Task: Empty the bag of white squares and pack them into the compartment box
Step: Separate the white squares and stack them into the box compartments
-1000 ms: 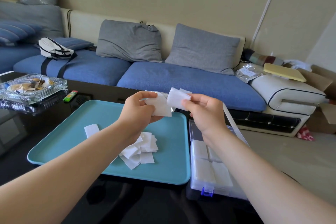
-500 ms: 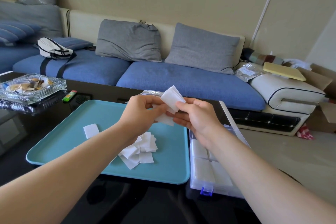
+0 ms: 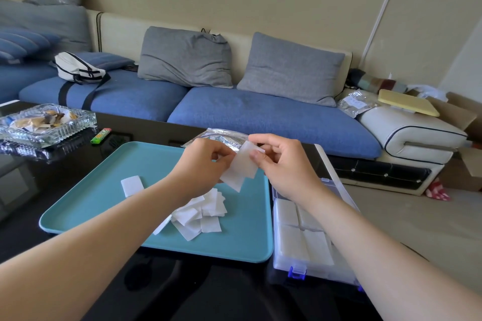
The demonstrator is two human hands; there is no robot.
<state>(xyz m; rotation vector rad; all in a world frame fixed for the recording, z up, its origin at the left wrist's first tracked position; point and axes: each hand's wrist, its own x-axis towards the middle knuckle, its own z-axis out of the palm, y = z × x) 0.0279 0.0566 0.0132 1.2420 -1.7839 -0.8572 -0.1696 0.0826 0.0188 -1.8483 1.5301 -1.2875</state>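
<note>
So, white squares [image 3: 238, 169] are pinched by the fingers [image 3: 257, 157] of the left hand [image 3: 206, 161] and right hand [image 3: 284, 167], above the tray [image 3: 104, 190].

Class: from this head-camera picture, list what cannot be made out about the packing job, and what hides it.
All in the head view:
1. Silver bag: contents and mouth hidden behind left grip and right grip.
2. Held white squares: count unclear, they overlap.
3. Compartment box: right side hidden by right forearm.
</note>
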